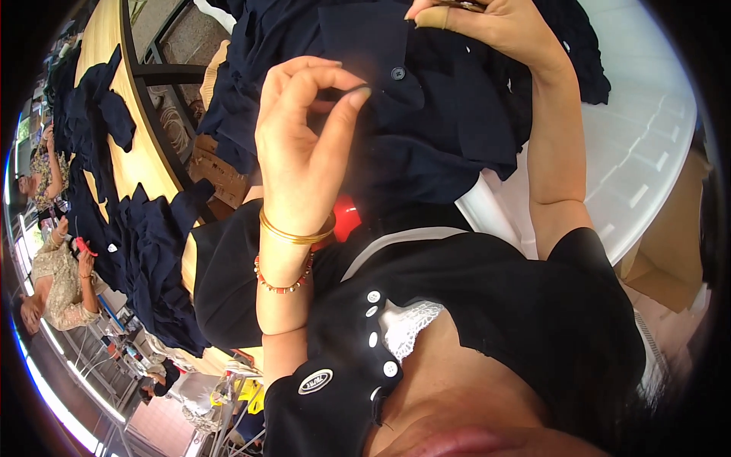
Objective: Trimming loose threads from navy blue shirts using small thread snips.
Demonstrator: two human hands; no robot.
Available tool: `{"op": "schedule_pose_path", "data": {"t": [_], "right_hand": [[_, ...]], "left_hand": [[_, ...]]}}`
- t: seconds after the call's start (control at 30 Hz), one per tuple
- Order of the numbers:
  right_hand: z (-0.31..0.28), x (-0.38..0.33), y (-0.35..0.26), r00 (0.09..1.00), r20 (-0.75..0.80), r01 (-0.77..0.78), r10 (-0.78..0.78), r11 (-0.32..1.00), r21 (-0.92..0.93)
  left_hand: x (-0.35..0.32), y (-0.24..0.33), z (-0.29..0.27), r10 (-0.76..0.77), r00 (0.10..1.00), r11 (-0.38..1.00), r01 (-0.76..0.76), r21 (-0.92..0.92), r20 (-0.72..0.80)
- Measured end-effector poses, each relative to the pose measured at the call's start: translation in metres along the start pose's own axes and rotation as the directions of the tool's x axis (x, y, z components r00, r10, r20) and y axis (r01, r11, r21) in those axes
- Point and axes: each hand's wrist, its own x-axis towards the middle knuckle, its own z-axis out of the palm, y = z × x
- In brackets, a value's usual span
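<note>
A dark navy garment (464, 114) lies bunched in front of me, with a dark round button (397, 74) on it. Over its left part is my left hand (301, 141), raised, thumb and forefinger tips brought together in a pinch. Whatever those fingertips hold, if anything, is too small to make out. At the top edge my right hand (495, 30) is closed around a small dark metal tool (461, 4), mostly cut off by the frame, so its kind is unclear. A beige wrap (432, 17) covers one digit of that hand.
To the right stands a white plastic surface (640, 145) with a curved rim, a cardboard box (670, 236) beyond it. On the left, more navy garments (145, 259) lie on a wooden table (106, 38). Co-workers sit further left, one holding a red object (85, 247).
</note>
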Motion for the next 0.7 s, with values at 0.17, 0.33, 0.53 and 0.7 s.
{"op": "schedule_pose_path", "data": {"t": [0.17, 0.33, 0.53, 0.7], "right_hand": [[0.008, 0.01, 0.045, 0.882, -0.172, 0.458, -0.438, 0.716, 0.527], [0.039, 0.022, 0.035, 0.844, -0.195, 0.531, -0.5, 0.72, 0.447], [0.05, 0.002, -0.031, 0.963, -0.203, -0.171, 0.178, 0.984, 0.055], [0.057, 0.0, -0.021, 0.96, -0.14, 0.194, -0.242, 0.938, -0.287]], "left_hand": [[0.0, 0.001, -0.012, -0.203, 0.97, 0.626, 0.234, -0.744, 0.134], [-0.002, -0.012, -0.021, -0.386, 0.922, 0.569, 0.255, -0.782, 0.02], [-0.012, -0.028, -0.019, -0.415, 0.909, 0.612, 0.306, -0.729, 0.033], [-0.012, -0.028, -0.017, -0.444, 0.89, 0.585, 0.371, -0.721, 0.098]]}}
